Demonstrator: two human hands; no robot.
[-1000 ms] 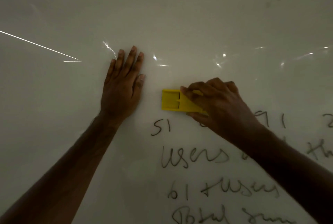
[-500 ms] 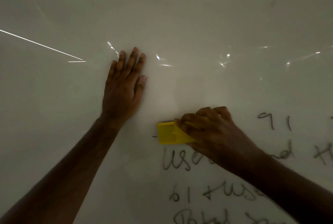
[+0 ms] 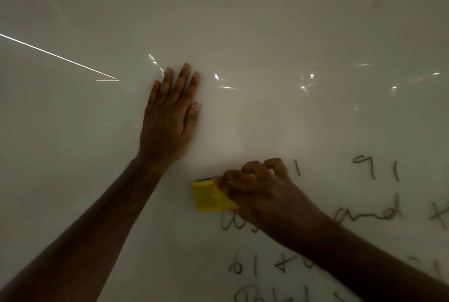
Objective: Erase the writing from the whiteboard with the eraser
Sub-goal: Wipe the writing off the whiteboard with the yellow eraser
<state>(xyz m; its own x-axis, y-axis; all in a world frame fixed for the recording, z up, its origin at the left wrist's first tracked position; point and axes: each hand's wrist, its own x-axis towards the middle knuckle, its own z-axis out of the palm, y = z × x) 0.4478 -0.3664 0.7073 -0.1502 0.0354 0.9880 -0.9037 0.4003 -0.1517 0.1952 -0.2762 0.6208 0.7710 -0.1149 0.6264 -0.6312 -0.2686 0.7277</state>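
Note:
A white glossy whiteboard (image 3: 267, 22) fills the whole view. My right hand (image 3: 262, 194) grips a yellow eraser (image 3: 206, 196) and presses it flat on the board just above the handwritten word starting "us" (image 3: 233, 224). Dark handwriting (image 3: 374, 170) runs across the lower right: "91", "and", "61", more lines below, partly hidden by my right forearm. My left hand (image 3: 170, 117) lies flat on the board, fingers stretched out, up and left of the eraser, holding nothing.
The upper and left parts of the board carry no writing, only bright light reflections (image 3: 60, 56). A faint smudge (image 3: 377, 4) shows near the top right. Writing continues past the bottom and right edges of the view.
My right hand has swept the eraser down and slightly left, from above the "51" line onto it. The "51" at the left is wiped away. My left hand has stayed put.

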